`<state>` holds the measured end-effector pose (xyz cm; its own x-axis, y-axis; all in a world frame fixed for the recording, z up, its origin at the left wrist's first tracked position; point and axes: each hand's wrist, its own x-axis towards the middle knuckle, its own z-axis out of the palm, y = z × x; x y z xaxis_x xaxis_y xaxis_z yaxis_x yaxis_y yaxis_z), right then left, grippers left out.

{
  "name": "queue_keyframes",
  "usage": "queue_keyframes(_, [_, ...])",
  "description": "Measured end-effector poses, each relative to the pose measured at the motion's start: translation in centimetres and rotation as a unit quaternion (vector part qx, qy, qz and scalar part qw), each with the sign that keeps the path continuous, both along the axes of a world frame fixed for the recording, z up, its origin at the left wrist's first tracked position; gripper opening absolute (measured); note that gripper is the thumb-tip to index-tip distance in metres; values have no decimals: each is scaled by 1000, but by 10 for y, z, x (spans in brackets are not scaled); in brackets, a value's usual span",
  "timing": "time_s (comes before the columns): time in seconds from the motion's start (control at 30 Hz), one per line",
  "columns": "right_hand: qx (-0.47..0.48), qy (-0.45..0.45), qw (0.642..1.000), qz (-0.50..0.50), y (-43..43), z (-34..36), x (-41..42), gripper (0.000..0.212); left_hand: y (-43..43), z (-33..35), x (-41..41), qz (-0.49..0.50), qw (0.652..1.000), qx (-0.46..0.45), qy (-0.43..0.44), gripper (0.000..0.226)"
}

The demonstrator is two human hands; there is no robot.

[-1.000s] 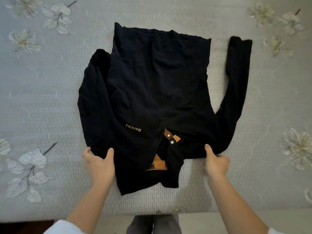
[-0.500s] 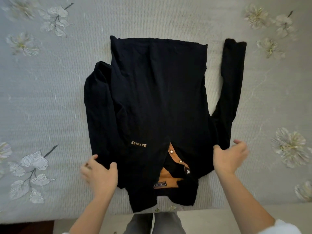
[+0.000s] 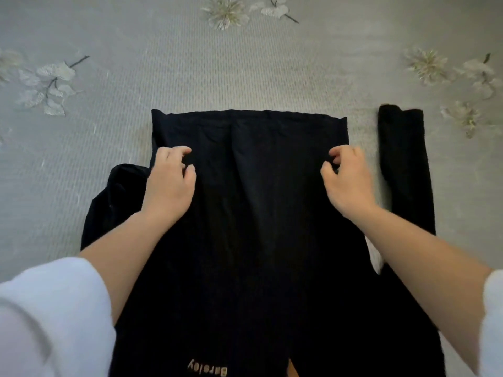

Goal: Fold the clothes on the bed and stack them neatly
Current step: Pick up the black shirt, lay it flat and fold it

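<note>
A black long-sleeved shirt (image 3: 261, 227) lies flat on the grey bed (image 3: 245, 63), hem away from me, its gold "Barsley" lettering at the bottom edge of the view. My left hand (image 3: 170, 183) rests on the shirt's left side just below the hem, fingers and thumb curled into the cloth. Mirroring it on the right side, my right hand (image 3: 348, 180) pinches the fabric between thumb and curled fingers. The right sleeve (image 3: 405, 164) lies stretched out beside the body. The left sleeve (image 3: 109, 202) is bunched along the left edge.
The bedspread is grey with pale flower prints (image 3: 51, 85) near the left, top and right edges. Bare cover surrounds the shirt on its far side and on both flanks. No other clothes are in view.
Both hands have left the shoulders near the collar and moved up the shirt to just below the hem. My view has leaned forward, so the collar has dropped out of frame.
</note>
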<state>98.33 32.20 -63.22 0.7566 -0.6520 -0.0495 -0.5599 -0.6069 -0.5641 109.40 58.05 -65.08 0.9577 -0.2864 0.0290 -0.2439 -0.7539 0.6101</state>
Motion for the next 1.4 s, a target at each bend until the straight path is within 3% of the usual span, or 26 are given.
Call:
queue_keyframes(0.2, [70, -31, 994, -84, -41, -39, 68, 47, -21, -27, 70, 233, 969, -41, 76, 61])
queue_keyframes(0.33, [64, -54, 986, -144, -51, -58, 81, 34, -17, -40, 95, 283, 958, -4, 48, 42])
queue_keyframes(0.43, [102, -80, 976, -175, -55, -53, 84, 13, -15, -42, 106, 332, 932, -128, 70, 22])
queue_keyframes(0.5, [146, -109, 963, -197, -55, -47, 84, 22, -12, -41, 110, 356, 908, -206, 84, 16])
queue_keyframes(0.6, [180, -174, 940, -233, -65, -31, 86, 19, -5, -27, 126, 350, 895, -270, 63, 10])
queue_keyframes(0.8, [178, -217, 923, -263, -92, -14, 110, 18, -15, -6, 168, 341, 874, -343, 53, 5])
queue_keyframes(0.83, [180, -216, 922, -265, -94, -16, 114, 18, -18, -9, 170, 325, 882, -336, 55, 7])
queue_keyframes(0.9, [138, -183, 945, -233, -94, -26, 118, 16, -22, -28, 165, 246, 938, -234, 75, 35])
queue_keyframes(0.97, [26, -77, 989, -122, -83, -43, 110, 34, -26, -50, 149, 109, 991, -20, 72, 59])
queue_keyframes(1.03, [-83, 43, 995, 14, -68, -61, 97, 54, -31, -64, 134, 37, 988, 147, 8, 60])
queue_keyframes(1.1, [-144, 94, 983, 58, -61, -71, 90, 59, -34, -65, 128, 42, 982, 184, -23, 59])
queue_keyframes(1.23, [-145, 137, 978, 66, -68, -76, 95, 61, -36, -65, 129, 37, 972, 232, 5, 60])
queue_keyframes(1.33, [-73, 151, 980, 106, -77, -67, 97, 60, -40, -54, 124, 48, 952, 296, 58, 61])
queue_keyframes(1.4, [-9, 97, 990, 103, -80, -51, 86, 58, -49, -44, 101, 44, 958, 282, 35, 62])
